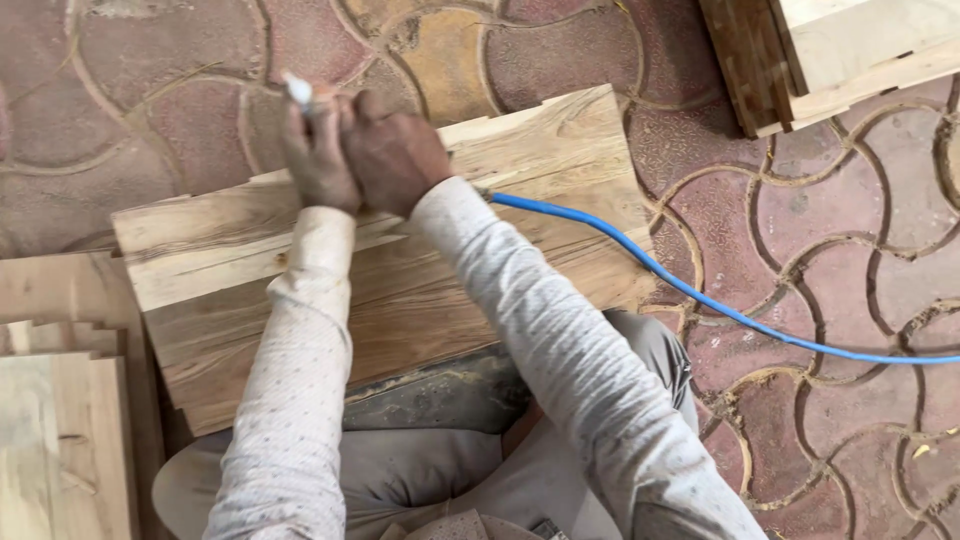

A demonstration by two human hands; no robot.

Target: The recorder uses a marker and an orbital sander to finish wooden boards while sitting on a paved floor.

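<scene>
**Both hands closed on a small tool above the board**

The fingers of the left hand (318,150) were wrapped shut around a slim tool (299,91), whose pale tip stuck out above the knuckles; what kind of tool it was could not be told. The right hand (395,150) lay pressed against the left, its fingers curled closed over the same grip, so the two worked as one fist. Both hovered over the far left part of the board (400,260), a wide plank of light, grained wood lying tilted across the person's lap and knees, its near edge resting on a darker block (440,395). A blue hose (700,300) ran out from under the right wrist, across the board and away over the paved floor (850,220) to the right.

Judged from this, the step in hand was working the board's far edge with the tool. The next move would call for a steady two-handed hold and for the board to stay put on the knees.

More planks (60,440) lay stacked at the left, and a wooden frame (830,50) sat at the top right
</scene>
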